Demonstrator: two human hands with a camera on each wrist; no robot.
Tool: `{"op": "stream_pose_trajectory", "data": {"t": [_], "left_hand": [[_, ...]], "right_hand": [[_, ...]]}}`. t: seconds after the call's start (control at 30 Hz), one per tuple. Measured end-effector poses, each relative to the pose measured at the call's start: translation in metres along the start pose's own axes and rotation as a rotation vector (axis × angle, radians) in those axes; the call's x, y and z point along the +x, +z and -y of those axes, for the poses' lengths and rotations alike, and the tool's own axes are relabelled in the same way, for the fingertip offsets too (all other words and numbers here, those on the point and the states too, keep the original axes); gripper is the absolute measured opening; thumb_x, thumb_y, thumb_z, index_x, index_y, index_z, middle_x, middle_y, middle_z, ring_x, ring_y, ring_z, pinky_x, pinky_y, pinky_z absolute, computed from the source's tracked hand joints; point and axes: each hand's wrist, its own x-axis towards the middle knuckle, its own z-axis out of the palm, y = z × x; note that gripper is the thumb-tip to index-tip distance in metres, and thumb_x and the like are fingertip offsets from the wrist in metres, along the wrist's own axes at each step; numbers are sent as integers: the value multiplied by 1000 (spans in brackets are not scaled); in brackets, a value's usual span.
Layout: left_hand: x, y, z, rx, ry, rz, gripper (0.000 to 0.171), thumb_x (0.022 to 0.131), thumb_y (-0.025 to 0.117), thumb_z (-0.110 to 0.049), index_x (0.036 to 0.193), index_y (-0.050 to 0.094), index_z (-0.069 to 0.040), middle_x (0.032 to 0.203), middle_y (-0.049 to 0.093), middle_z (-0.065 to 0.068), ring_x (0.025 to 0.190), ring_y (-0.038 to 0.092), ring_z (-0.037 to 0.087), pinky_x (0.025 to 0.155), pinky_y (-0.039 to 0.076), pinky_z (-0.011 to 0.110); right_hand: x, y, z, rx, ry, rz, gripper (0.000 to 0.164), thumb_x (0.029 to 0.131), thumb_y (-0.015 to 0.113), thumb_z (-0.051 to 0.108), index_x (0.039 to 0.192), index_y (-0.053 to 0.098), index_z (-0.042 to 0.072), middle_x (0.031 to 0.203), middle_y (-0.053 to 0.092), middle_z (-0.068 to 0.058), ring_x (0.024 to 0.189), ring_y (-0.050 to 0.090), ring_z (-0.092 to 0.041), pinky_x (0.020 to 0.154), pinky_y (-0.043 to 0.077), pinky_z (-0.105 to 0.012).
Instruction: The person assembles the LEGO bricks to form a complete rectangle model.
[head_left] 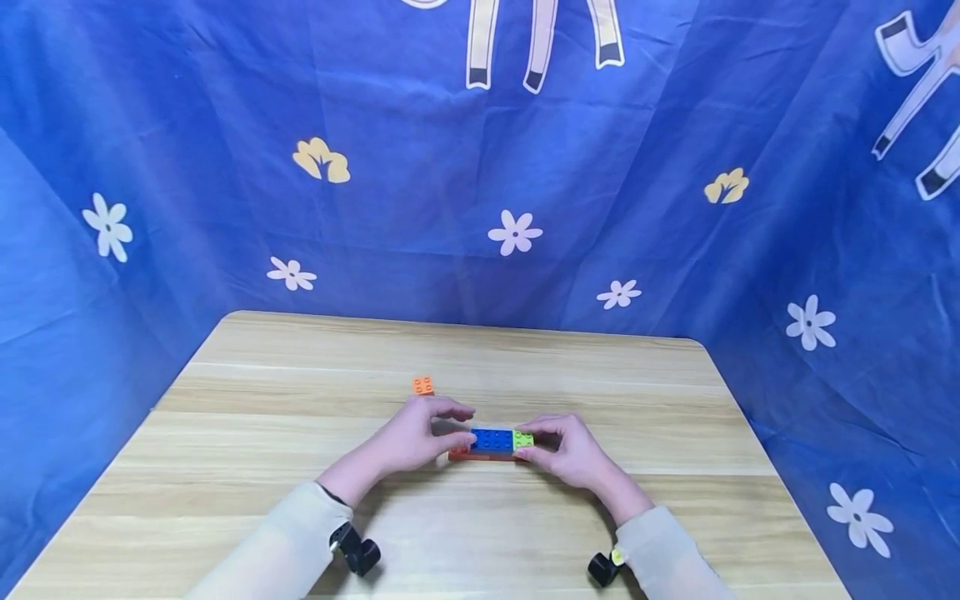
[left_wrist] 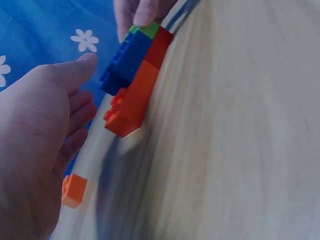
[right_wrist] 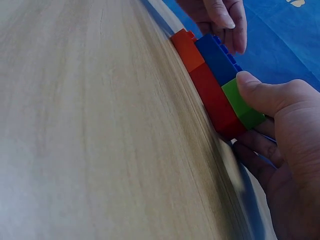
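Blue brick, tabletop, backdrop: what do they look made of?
Blue brick: likely hard molded plastic, smooth; crisp edges, molded studs.
Tabletop: wood or wood-look laminate, can't tell which; pale streaky grain, faint sheen.
Backdrop: probably thin printed fabric, fairly matte; soft creases and folds, though plastic sheeting isn't ruled out.

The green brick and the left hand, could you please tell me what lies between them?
The blue building brick lies there, seen in the head view.
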Motion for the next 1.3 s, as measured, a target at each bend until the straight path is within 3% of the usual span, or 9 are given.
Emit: {"op": "stream_pose_trajectory", "data": {"t": [0.33, 0.7, 1.0, 1.1, 1.3], "left_hand": [[2, -23, 4, 20, 36, -90, 46, 93, 84, -34, 132, 74, -10, 126, 74, 2, 121, 67, 28, 103, 53, 52], [8, -48, 30, 97, -1, -211, 50, 92, 86, -33, 134, 73, -8, 132, 72, 6, 126, 65, 29, 108, 49, 52], [10, -53, 47, 121, -73, -224, 59, 90, 87, -32, 138, 69, -3, 138, 68, 14, 134, 58, 38, 115, 41, 55], [11, -53, 53, 130, -94, -221, 58, 90, 88, -33, 138, 69, -4, 138, 68, 13, 134, 58, 38, 116, 39, 55], [13, -50, 62, 173, -87, -210, 62, 89, 88, -38, 137, 69, -3, 135, 70, 14, 132, 60, 39, 116, 40, 56]], "right_hand": [[-1, 0, 0, -10, -3, 2, 31, 90, 88, 27, 119, 82, 18, 113, 77, 8, 107, 72, -14, 99, 55, -38], [-1, 1, -1, 19, 17, 6, 31, 90, 89, 26, 119, 82, 18, 112, 77, 12, 105, 72, -13, 96, 56, -35], [-2, 3, -3, 55, 26, -8, 31, 91, 88, 24, 120, 81, 16, 114, 77, 4, 107, 72, -17, 97, 56, -40], [-2, 4, 1, 65, 43, -14, 31, 90, 88, 17, 120, 81, 11, 114, 78, -1, 106, 72, -20, 97, 56, -44], [-2, 3, 1, 54, 13, -2, 32, 91, 87, 21, 121, 81, 12, 114, 77, 5, 105, 72, -17, 95, 57, -37]]}}
